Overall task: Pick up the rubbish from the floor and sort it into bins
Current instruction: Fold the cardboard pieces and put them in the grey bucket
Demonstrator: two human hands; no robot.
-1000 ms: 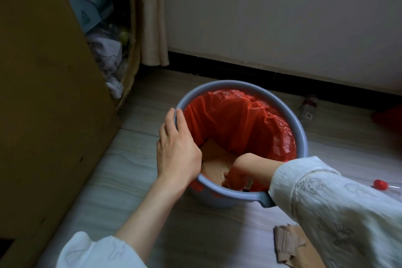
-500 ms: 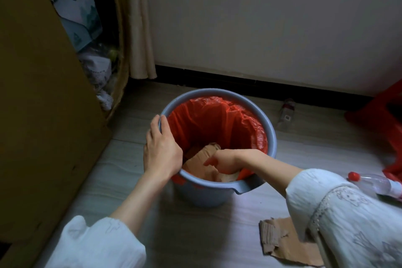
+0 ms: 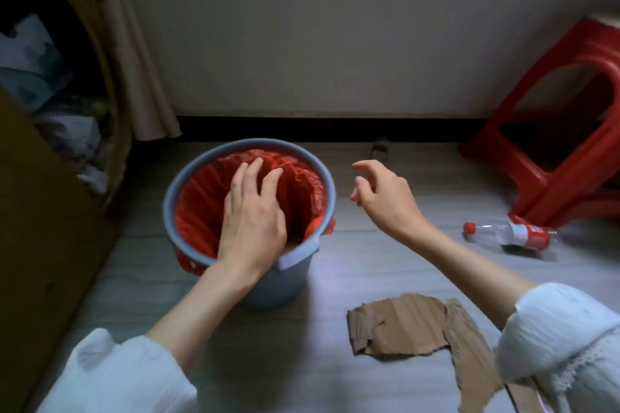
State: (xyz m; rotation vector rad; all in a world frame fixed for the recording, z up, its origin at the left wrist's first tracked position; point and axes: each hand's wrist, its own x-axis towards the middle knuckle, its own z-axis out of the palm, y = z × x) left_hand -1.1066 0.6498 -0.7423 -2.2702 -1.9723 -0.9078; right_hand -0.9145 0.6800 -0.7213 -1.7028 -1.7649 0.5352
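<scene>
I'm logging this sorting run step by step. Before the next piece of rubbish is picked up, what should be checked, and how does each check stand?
1. Right hand free to grasp: ok, open, holding nothing.
2. Left hand clear of the bin: not ok, it is over the opening.
3. Red liner seated on the rim: cannot tell, part spills outside.
4. Rubbish left on the floor: ok, torn cardboard and a plastic bottle lie in view.
5. Right bin for the bottle: cannot tell, one bin visible.
</scene>
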